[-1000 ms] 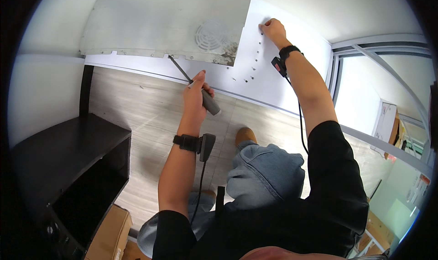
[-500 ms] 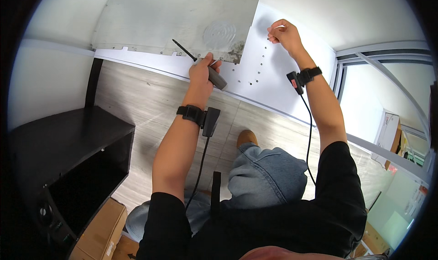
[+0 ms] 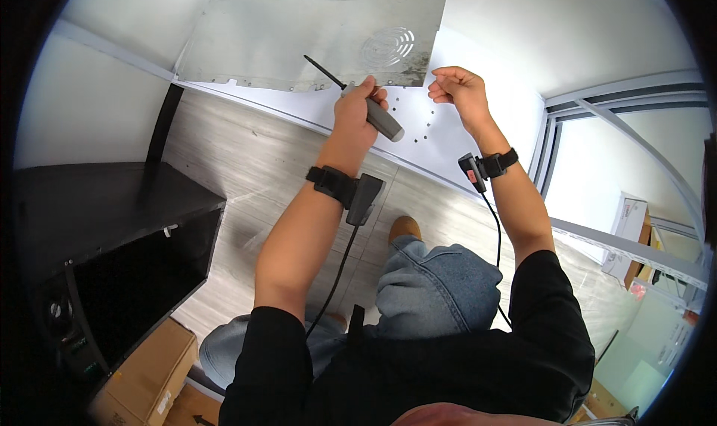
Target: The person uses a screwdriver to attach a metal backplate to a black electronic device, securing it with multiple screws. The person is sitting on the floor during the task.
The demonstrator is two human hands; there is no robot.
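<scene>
My left hand [image 3: 352, 119] is wrapped around the grey handle of a screwdriver [image 3: 386, 121]. Its black shaft points away and to the left, over the near edge of a thin grey metal panel [image 3: 299, 41]. Concentric vent slots and a dark stain mark the panel's right end. Just off its near right corner, my right hand [image 3: 464, 96] hovers with fingertips drawn together; whatever they may hold is too small to make out. Several small screws [image 3: 426, 137] lie scattered between both hands on the white tabletop [image 3: 515, 82].
At the left stands a black open-fronted cabinet [image 3: 112, 194], with a cardboard box [image 3: 146, 366] below it. Metal frame rails [image 3: 627, 93] run along the right side. Cables hang from black devices strapped to both wrists. Below the tabletop edge is wood-look floor [image 3: 239, 142].
My right hand has come nearer to me, toward the panel's corner. The left hand with the screwdriver appears farther right, and the whole view has shifted slightly.
</scene>
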